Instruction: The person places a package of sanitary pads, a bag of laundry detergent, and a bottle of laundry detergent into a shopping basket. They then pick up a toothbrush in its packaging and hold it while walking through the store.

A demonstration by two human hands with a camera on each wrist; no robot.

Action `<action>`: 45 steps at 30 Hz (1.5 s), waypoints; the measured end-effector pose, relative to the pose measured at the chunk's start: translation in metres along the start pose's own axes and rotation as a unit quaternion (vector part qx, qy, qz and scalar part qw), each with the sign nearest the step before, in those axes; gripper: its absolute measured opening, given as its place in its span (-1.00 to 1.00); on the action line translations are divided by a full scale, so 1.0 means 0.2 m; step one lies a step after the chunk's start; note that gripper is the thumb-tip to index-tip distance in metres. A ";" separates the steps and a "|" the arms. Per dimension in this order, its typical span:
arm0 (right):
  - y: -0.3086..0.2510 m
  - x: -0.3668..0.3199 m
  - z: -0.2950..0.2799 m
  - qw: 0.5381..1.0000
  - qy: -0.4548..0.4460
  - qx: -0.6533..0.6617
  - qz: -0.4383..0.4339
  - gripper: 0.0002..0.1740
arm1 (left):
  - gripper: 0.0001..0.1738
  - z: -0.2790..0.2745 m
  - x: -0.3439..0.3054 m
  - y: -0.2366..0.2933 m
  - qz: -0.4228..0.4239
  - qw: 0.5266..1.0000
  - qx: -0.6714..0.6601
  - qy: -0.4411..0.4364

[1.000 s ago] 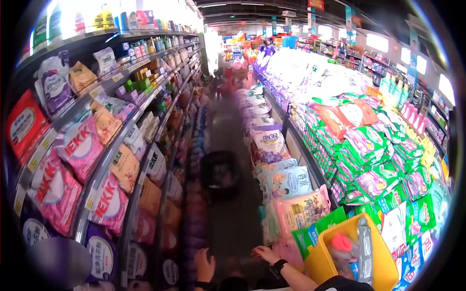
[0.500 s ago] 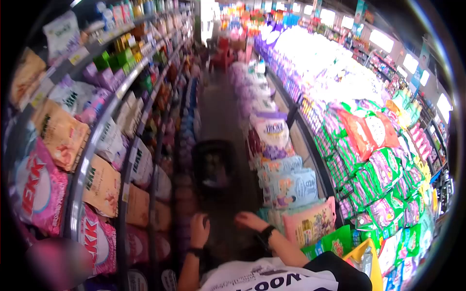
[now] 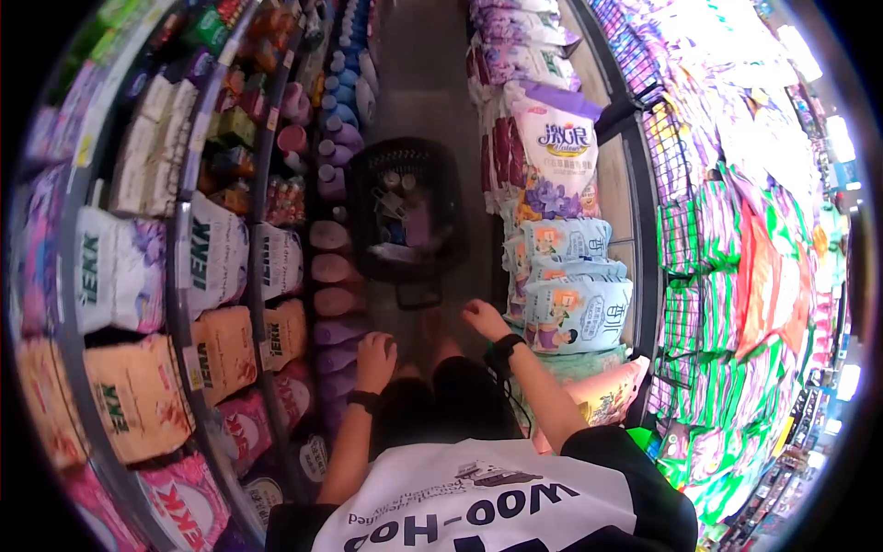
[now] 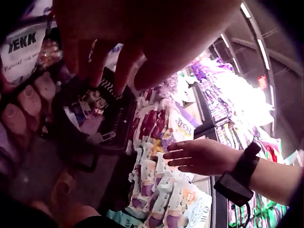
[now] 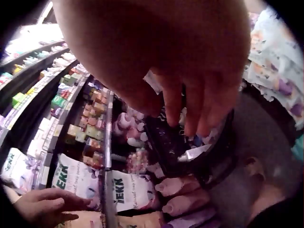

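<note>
Both hands are empty and held apart in front of the body. My left hand (image 3: 376,361) has loosely bent fingers, near the shelf side of the aisle. My right hand (image 3: 486,320) is held out beside the bagged goods, its fingers relaxed. Ahead of both stands a black shopping basket (image 3: 361,225) on the floor, with several small items inside and a handle at its near end. In the left wrist view, the left hand's fingers (image 4: 126,66) overlap the basket. From the right wrist, the right hand's fingers (image 5: 194,104) hang before it too.
On the left, shelves hold IEKK bags (image 3: 138,396), with purple and pink bottles (image 3: 336,322) along the bottom. Light-blue bags (image 3: 578,308) and a white-and-purple bag (image 3: 556,152) line the right side, next to a wire rack (image 3: 676,230) of green packs. Dark floor (image 3: 423,55) runs ahead.
The head view has tilted down, so the basket looks larger and nearer and the person's shirt and legs show. A yellow bin at lower right has left view. Both hands stay empty.
</note>
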State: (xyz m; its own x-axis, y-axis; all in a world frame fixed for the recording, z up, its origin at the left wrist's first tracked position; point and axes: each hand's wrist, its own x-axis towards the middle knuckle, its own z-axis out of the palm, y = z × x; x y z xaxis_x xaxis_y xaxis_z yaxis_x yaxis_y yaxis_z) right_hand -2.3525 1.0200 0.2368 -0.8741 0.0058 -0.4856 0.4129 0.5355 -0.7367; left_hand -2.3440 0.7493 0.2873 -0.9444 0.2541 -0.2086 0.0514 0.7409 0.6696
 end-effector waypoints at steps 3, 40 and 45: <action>0.04 0.29 -0.03 0.999 0.022 -0.006 0.048 -0.71 | -0.77 0.12 0.21 -0.06 -0.048 0.999 -0.001 -0.018; -0.86 0.89 -0.31 0.912 -0.071 0.350 -0.202 -0.74 | -0.42 -0.28 0.88 0.22 -0.200 0.675 -0.686 0.187; -1.30 0.67 -0.36 0.850 -0.210 0.406 -0.261 -0.56 | -0.44 -0.58 0.52 0.43 -0.129 0.688 -0.636 0.326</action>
State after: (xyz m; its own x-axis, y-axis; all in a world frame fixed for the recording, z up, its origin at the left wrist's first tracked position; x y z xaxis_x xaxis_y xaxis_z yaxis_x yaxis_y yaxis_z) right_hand -2.5943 0.9422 0.3963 -0.8946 -0.4467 0.0081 0.1856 -0.3880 -0.9028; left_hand -2.4757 0.7669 0.4051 -0.8355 -0.4231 -0.3507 -0.0794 -0.5386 0.8388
